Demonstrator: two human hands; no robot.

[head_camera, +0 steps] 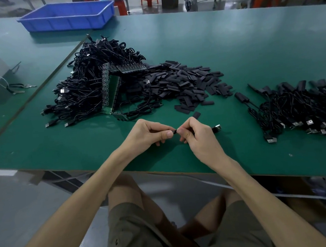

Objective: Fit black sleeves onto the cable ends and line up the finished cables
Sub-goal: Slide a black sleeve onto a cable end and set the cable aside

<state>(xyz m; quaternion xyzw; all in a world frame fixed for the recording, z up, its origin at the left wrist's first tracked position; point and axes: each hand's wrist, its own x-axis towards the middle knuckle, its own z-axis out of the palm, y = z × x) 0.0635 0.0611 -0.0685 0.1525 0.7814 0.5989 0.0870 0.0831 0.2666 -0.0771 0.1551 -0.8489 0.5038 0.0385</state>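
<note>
Green matting covers the workbench [249,40], and low over its near edge the left hand [151,132] and right hand [195,135] meet thumb to thumb, each with fingers curled and pinching. Between the thumb tips shows a small black bit, which I take to be the sleeve [175,131] going onto the end of the cable [217,128]. The right hand holds that cable, whose metal plug sticks out past the hand's outer side. The left seems to pinch the sleeve, though the fingers hide how far it is seated. Just beyond the right hand's knuckles lies a spare sleeve [196,114] on its own. Farther ahead of the grip spreads the heap of sleeves [184,83], and ahead and to the left sits the big tangle of bare cables [90,84], with green circuit-board strips [112,94] lying on it. Well off to the right of the grip, the finished cables [302,109] lie roughly side by side, sleeved ends away and plugs toward the person. Judging by the piles, the job is well short of half done: one row finished, one cable in hand, far more waiting.
</note>
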